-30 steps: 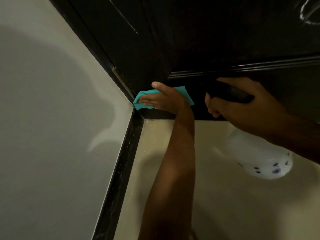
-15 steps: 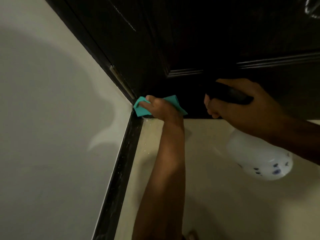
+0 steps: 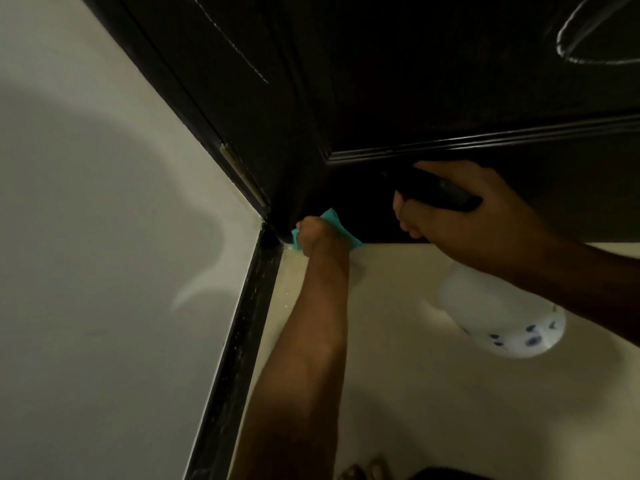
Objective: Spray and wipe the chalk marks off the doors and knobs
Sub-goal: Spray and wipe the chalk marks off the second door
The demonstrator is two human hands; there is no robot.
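The left hand grips the teal cloth against the door bottom corner; the right hand clutches the spray bottle. Firm overlapping strokes would serve; a chalk mark remains at one o'clock.

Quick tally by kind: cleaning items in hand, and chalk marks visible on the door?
Cloths: 1, teal cloth in left hand
Spray bottles: 1, spray bottle in right hand
Chalk marks: 2, line, loop
Total: 4

A dark, glossy wooden door bears powdery white chalk marks; a soft teal cloth meets a translucent plastic spray bottle above smooth cream floor.
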